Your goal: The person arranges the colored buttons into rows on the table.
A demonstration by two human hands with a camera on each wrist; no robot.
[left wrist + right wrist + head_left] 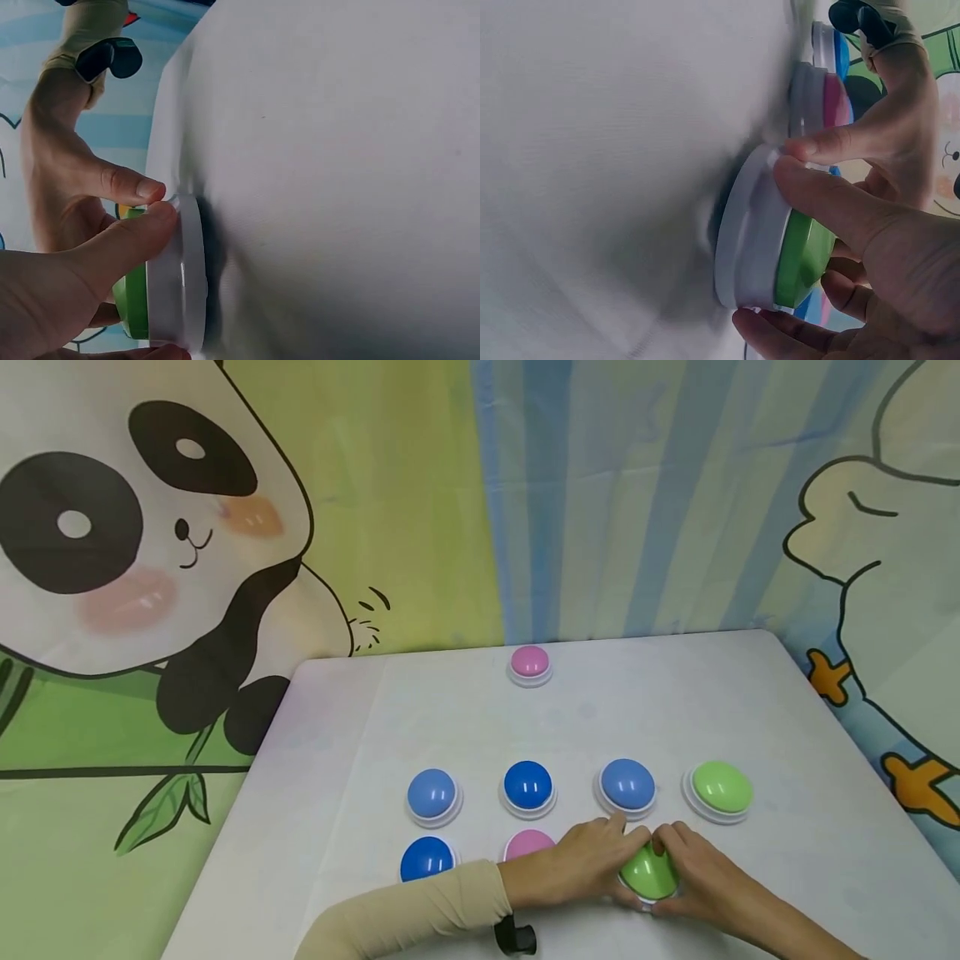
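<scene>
Both hands are on a green domed push button (649, 872) with a white round base at the table's front right. My left hand (588, 862) grips it from the left, and my right hand (705, 877) grips it from the right. The thumbs meet at the near side of the white base (176, 277), with fingers around the far side. In the right wrist view the base (754, 232) looks slightly tilted, with shadow beside it; whether it touches the table, I cannot tell. A light blue button (627, 783) stands just beyond my left fingertips.
Other domed buttons stand on the white table (360, 735): another green (722, 787), dark blue (528, 785), light blue (432, 793), and a front dark blue (427, 858). My left arm partly covers a pink one (528, 843). Another pink button (529, 662) is near the back edge.
</scene>
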